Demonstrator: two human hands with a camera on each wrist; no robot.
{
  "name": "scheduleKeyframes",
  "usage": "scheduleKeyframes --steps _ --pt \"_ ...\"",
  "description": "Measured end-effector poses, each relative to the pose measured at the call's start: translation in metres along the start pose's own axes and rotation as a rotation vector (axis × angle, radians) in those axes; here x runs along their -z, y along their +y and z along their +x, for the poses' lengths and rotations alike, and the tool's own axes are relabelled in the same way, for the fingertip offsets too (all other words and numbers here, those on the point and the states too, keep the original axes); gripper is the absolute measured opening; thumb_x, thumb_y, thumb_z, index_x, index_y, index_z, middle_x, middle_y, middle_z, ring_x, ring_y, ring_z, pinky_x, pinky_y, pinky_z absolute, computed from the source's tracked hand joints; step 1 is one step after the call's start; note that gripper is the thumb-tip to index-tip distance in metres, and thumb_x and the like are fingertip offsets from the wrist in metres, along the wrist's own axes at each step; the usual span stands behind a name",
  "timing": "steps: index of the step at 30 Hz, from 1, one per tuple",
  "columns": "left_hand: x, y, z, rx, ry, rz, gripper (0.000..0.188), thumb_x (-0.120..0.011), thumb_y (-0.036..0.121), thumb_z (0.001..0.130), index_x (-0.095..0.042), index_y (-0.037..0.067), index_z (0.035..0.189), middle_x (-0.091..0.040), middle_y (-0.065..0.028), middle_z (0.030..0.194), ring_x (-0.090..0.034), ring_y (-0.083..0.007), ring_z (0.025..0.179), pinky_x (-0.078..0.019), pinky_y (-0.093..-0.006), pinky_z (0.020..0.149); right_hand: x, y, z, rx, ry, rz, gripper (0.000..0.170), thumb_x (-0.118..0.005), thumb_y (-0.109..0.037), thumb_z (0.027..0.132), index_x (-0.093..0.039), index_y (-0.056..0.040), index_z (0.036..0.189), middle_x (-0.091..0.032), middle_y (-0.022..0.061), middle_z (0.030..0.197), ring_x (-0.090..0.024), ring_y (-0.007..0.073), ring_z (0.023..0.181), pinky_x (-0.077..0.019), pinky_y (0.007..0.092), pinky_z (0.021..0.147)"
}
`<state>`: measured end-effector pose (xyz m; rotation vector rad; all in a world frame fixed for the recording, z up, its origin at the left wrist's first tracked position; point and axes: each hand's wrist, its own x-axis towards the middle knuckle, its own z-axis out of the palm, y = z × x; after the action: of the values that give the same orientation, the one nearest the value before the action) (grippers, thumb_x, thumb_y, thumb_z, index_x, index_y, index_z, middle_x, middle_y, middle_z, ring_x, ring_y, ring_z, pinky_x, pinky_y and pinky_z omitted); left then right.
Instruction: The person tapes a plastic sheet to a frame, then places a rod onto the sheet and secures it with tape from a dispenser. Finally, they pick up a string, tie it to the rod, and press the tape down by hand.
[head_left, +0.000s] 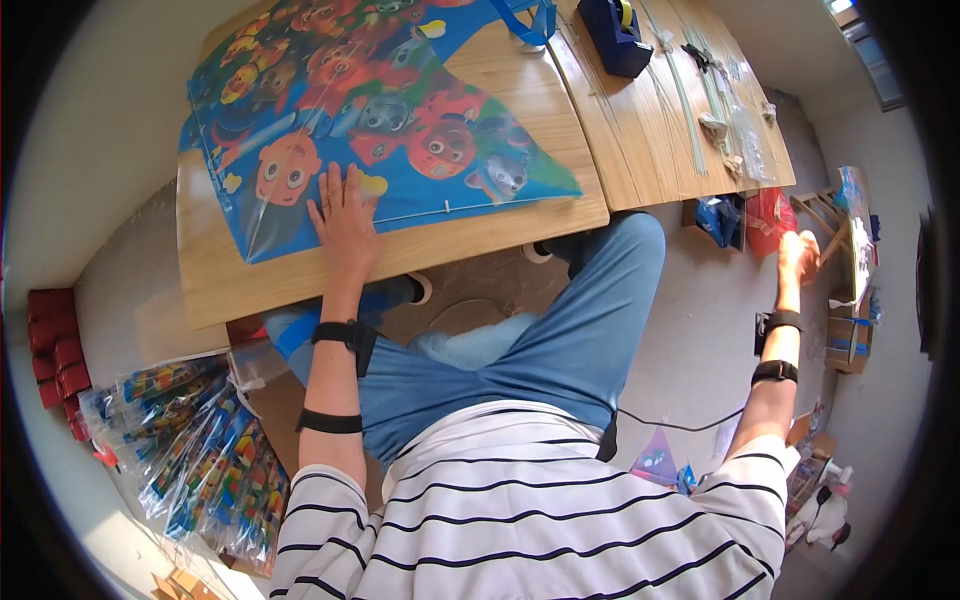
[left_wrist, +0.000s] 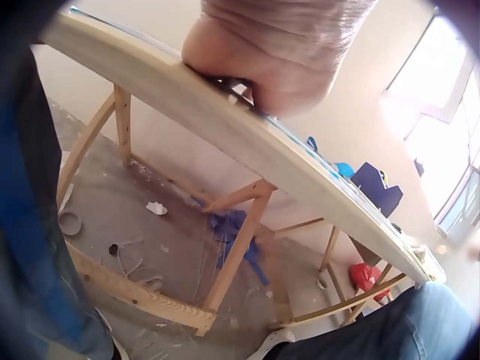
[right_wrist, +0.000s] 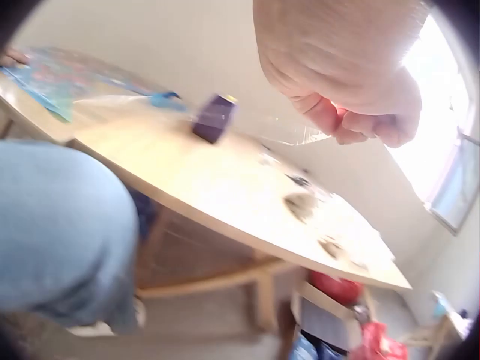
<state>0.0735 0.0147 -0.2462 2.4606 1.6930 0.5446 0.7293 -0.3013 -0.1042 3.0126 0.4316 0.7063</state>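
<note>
A printed plastic sheet with cartoon faces (head_left: 285,175) lies on the wooden table, a thin pale rod (head_left: 420,212) along its near edge. My left hand (head_left: 347,225) rests on that edge, fingers spread flat; its fingers are mostly hidden in the left wrist view. Out to the right, beyond the table, my right hand (head_left: 797,258) is raised with curled fingers. In the right wrist view my right hand (right_wrist: 349,75) pinches the end of a thin clear strip (right_wrist: 281,133) that stretches back above the table.
A dark blue tape dispenser (head_left: 615,40) stands at the back. Thin pale strips (head_left: 680,90) and clear plastic (head_left: 745,140) lie on the right tabletop. Below its edge are a box and a red bag (head_left: 768,222). Packaged colourful items (head_left: 215,465) lie at lower left.
</note>
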Motion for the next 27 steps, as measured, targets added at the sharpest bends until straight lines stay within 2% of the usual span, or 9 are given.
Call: scheduleKeyframes --steps 5,7,10,11,15,18,22,24,27 --pt "-0.007 -0.008 0.002 0.005 -0.022 0.008 0.055 -0.052 0.029 0.102 -0.037 0.013 0.152 -0.026 -0.0115 0.163 -0.018 -0.0307 0.152 -0.0101 -0.0576 0.120 0.017 0.167 0.041 -0.142 0.099 -0.002 0.036 -0.060 -0.034 0.077 -0.070 -0.0003 0.085 -0.071 0.0215 0.090 -0.069 0.0411 0.085 -0.0520 0.0501 0.074" --pt "-0.006 -0.016 0.007 0.025 -0.020 -0.055 0.054 -0.054 0.030 0.101 -0.042 0.011 0.149 -0.031 -0.0121 0.160 -0.023 -0.0301 0.150 -0.0133 -0.0557 0.120 0.012 0.180 0.035 0.032 0.032 0.243 0.030 -0.063 -0.029 0.080 -0.067 0.0006 0.080 -0.068 0.0139 0.076 -0.064 0.0286 0.073 -0.0489 0.0420 0.066" --pt "0.001 -0.016 0.014 0.096 0.024 -0.286 0.051 -0.058 0.033 0.100 -0.051 0.005 0.142 -0.046 -0.0141 0.151 -0.038 -0.0285 0.142 -0.0241 -0.0489 0.117 0.081 0.053 -0.047 0.130 -0.367 0.852 0.016 -0.063 -0.017 0.083 -0.064 -0.0045 0.074 -0.055 -0.0019 0.066 -0.048 0.0069 0.063 -0.0382 0.0255 0.058" --pt "0.014 -0.011 0.016 0.132 0.063 -0.404 0.050 -0.058 0.035 0.100 -0.054 0.004 0.139 -0.051 -0.0141 0.146 -0.044 -0.0273 0.138 -0.0280 -0.0460 0.115 0.100 0.015 -0.070 0.187 -0.554 0.970 0.012 -0.062 -0.015 0.084 -0.066 -0.0066 0.077 -0.057 -0.0043 0.069 -0.049 0.0043 0.064 -0.0370 0.0219 0.060" --pt "0.061 0.023 0.029 0.103 0.104 -0.803 0.052 -0.059 0.043 0.100 -0.060 0.001 0.131 -0.064 -0.0121 0.130 -0.058 -0.0225 0.122 -0.0390 -0.0349 0.106 0.194 -0.119 -0.151 0.537 -1.182 1.217 0.011 -0.068 -0.013 0.084 -0.067 -0.0022 0.087 -0.062 -0.0006 0.074 -0.057 0.0070 0.071 -0.0457 0.0223 0.065" --pt "0.087 0.080 0.021 0.163 -0.136 -1.280 0.057 -0.057 0.050 0.099 -0.059 0.003 0.132 -0.063 -0.0090 0.130 -0.055 -0.0206 0.124 -0.0385 -0.0358 0.106 0.267 -0.185 -0.189 0.729 -1.595 1.477 0.016 -0.069 -0.015 0.084 -0.064 0.0005 0.087 -0.063 0.0047 0.077 -0.057 0.0089 0.068 -0.0450 0.0229 0.062" --pt "0.083 0.131 -0.012 0.294 -0.540 -1.758 0.080 -0.040 0.070 0.098 -0.049 0.004 0.141 -0.060 -0.0106 0.135 -0.051 -0.0223 0.130 -0.0366 -0.0408 0.108 0.308 -0.242 -0.200 1.056 -1.547 1.918 0.017 -0.062 -0.016 0.090 -0.060 0.0007 0.090 -0.059 0.0088 0.077 -0.051 0.0117 0.063 -0.0386 0.0252 0.057" --pt "0.069 0.144 -0.022 0.287 -0.724 -1.955 0.091 -0.031 0.078 0.094 -0.046 0.003 0.144 -0.058 -0.0132 0.138 -0.050 -0.0246 0.131 -0.0383 -0.0419 0.108 0.297 -0.263 -0.207 0.918 -1.684 2.132 0.016 -0.061 -0.016 0.094 -0.062 0.0002 0.092 -0.059 0.0083 0.080 -0.053 0.0130 0.070 -0.0418 0.0274 0.066" --pt "0.083 0.166 -0.031 0.268 -0.870 -2.140 0.107 -0.034 0.086 0.084 -0.036 0.003 0.150 -0.051 -0.0218 0.144 -0.049 -0.0360 0.133 -0.0366 -0.0523 0.111 0.271 -0.289 -0.217 0.748 -1.766 2.318 0.014 -0.064 -0.010 0.092 -0.067 0.0028 0.094 -0.067 0.0109 0.086 -0.062 0.0144 0.074 -0.0525 0.0294 0.074"
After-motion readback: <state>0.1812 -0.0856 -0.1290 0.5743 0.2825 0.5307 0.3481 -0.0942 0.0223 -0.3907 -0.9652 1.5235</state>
